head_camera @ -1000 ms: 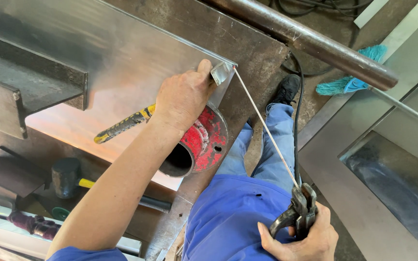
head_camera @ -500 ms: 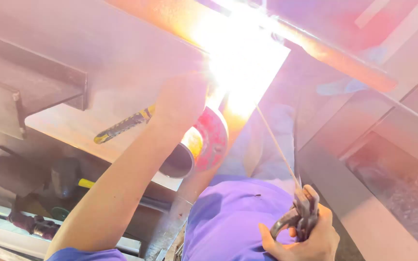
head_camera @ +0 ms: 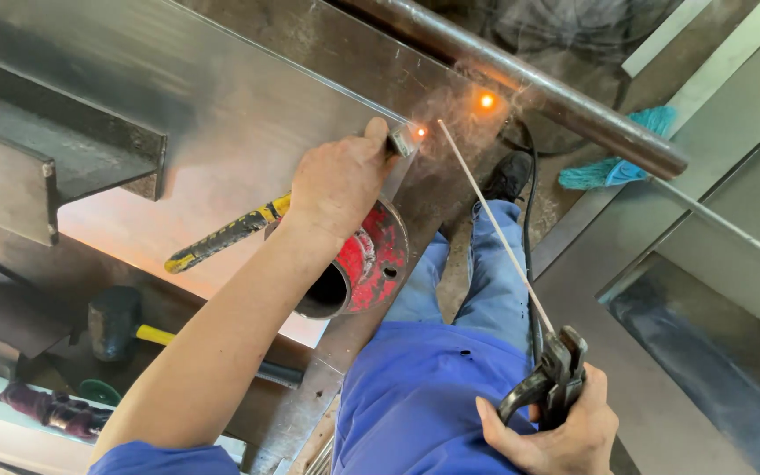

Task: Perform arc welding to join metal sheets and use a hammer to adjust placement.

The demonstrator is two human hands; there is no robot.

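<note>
Two hands are busy here. My left hand (head_camera: 338,180) is closed around a small metal piece (head_camera: 402,139), which it presses on the corner of the steel sheet (head_camera: 222,114); the piece sticks out just past the thumb. My right hand (head_camera: 556,431) is closed on the electrode holder (head_camera: 551,378), low and near my body, and the welding rod (head_camera: 485,220) runs from it up toward the left hand.

I judge that the step in hand is tack welding this piece to the sheet. The rod tip is just beside the piece but apart from it, and small orange glows show at the piece and a little further right, with thin smoke. No arc burns at this moment. The next move, I think, calls for bringing the rod tip to the joint with a steady wrist, while the left hand keeps the piece from shifting; the fingers are very near the hot spot.

Under the left forearm lie a red flanged pipe (head_camera: 367,268), a yellow-handled tool (head_camera: 226,233) and a black mallet (head_camera: 114,321).
</note>
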